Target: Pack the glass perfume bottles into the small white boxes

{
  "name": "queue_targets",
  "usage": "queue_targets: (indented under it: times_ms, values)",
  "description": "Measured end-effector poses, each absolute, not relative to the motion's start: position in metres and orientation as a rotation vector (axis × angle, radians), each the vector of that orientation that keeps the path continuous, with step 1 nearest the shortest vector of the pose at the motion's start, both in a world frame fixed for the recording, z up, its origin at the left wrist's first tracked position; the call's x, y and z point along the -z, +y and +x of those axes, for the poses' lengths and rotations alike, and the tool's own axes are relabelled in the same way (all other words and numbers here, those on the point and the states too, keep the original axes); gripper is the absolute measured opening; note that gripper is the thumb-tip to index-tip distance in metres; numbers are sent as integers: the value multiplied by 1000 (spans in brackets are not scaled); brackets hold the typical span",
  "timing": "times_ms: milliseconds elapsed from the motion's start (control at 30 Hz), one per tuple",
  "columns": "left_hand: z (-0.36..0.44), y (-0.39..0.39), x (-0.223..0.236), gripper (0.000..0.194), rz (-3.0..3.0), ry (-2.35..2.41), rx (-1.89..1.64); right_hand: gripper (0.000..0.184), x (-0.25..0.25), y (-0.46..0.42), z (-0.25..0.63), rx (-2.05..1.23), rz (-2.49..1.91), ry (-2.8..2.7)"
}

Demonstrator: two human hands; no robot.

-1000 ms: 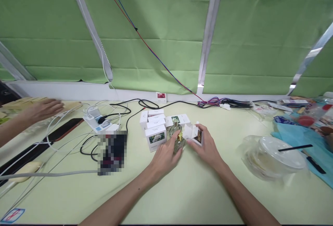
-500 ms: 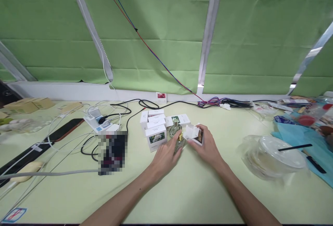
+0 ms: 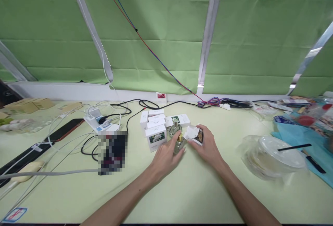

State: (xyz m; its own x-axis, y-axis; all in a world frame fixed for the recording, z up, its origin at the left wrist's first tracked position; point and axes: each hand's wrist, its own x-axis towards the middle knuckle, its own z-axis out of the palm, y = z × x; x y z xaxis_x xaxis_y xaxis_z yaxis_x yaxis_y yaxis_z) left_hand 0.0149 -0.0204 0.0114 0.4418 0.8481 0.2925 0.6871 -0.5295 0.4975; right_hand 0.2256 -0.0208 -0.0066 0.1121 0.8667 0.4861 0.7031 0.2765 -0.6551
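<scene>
Gold-capped glass bottle (image 3: 178,146) is sitting in the closed fingers of the left hand (image 3: 164,157), midway between the near and far edges of the table (image 3: 184,194). Just beside it, the right hand (image 3: 207,145) is gripping an open white box (image 3: 199,137), while a second bottle (image 3: 174,129) is standing just behind, near the upright white cartons (image 3: 156,138).

Two bare hands (image 3: 165,158), two glass bottles (image 3: 179,145), eight small white boxes (image 3: 157,142), one round lidded tub (image 3: 279,163)
</scene>
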Motion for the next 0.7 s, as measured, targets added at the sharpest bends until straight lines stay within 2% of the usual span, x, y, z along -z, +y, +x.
queue_targets:
  times_ms: [100, 433, 567, 700]
  values:
    - [15, -21, -10, 64, 2399, 1314, -765, 56, 7, -20, 226, -214, -1476, -1628]
    - [12, -20, 1, 36, 2346, 1087, -1062, 54, 10, -19, 228, -152, -1489, -1637]
    - [13, -20, -1, 35, 2417, 1049, -1220, 54, 11, -18, 228, -139, -1479, -1648]
    - [14, -20, -5, 40, 2405, 1027, -1129, 54, 10, -19, 227, -162, -1481, -1635]
